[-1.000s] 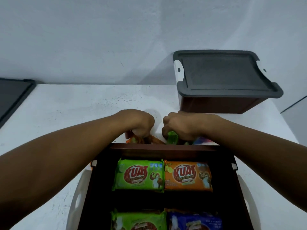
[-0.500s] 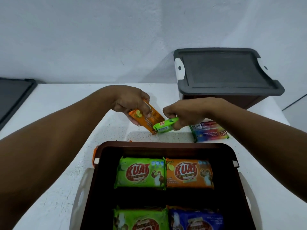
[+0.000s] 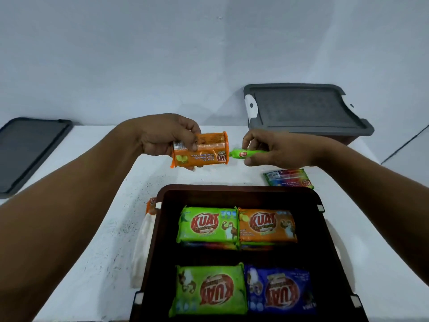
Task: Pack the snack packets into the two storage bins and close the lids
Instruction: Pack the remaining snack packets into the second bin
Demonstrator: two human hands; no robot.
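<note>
Head view: left hand clamped on orange packet, right hand pinching green packet, both above open bin at table's near edge; lidded bin at far right corner.

I can't pin the place down: it looks like a bare, plain room, perhaps a home or storeroom corner. A white painted wall rises behind a white table with a speckled, scuffed top. On it stand plastic storage bins and branded snack packets.
</note>
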